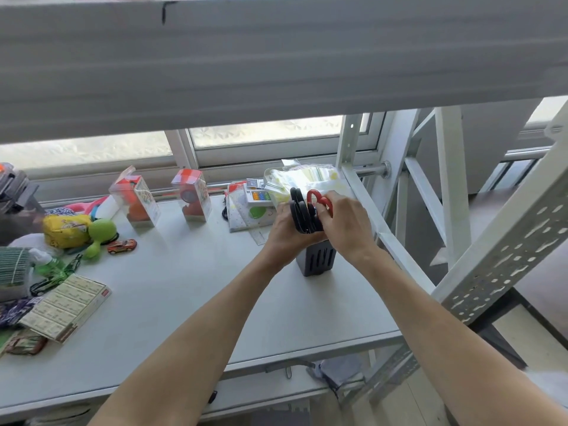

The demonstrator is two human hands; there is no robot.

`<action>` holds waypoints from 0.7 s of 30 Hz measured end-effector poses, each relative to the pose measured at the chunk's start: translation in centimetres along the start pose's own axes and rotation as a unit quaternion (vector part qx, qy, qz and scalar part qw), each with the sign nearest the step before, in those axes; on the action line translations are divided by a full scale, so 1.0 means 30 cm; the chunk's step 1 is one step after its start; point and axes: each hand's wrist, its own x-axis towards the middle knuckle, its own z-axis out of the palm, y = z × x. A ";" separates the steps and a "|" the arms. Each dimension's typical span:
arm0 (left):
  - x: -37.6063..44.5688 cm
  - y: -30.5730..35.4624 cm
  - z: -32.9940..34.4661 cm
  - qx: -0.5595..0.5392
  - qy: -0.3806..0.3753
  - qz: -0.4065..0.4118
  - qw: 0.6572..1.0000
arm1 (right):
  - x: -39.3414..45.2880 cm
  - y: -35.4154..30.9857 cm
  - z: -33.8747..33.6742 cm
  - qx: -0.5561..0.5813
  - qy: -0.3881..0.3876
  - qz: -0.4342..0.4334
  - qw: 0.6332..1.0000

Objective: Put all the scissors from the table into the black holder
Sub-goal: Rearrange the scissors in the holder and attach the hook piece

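Note:
The black holder point(316, 259) stands upright on the white table point(190, 290), near its right edge. Black-handled scissors point(299, 210) stick up out of its top, handles upward. My left hand point(284, 232) wraps around the holder's upper part and the black handles from the left. My right hand point(345, 222) comes in from the right and pinches red-handled scissors point(319, 199) by the handle, right above the holder next to the black handles. The blades of all the scissors are hidden by my hands and the holder.
Two clear toy boxes point(135, 198) point(192, 196) stand at the back. Stationery packs point(255, 207) and plastic bags point(307, 179) lie behind the holder. Toys, a small car point(122, 246) and a flat box point(66, 307) crowd the left. A white metal rack frame point(396, 250) borders the right edge.

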 end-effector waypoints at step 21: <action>0.009 -0.042 0.010 0.025 0.000 -0.003 1.000 | -0.014 -0.063 -0.055 -0.135 0.070 -0.081 0.985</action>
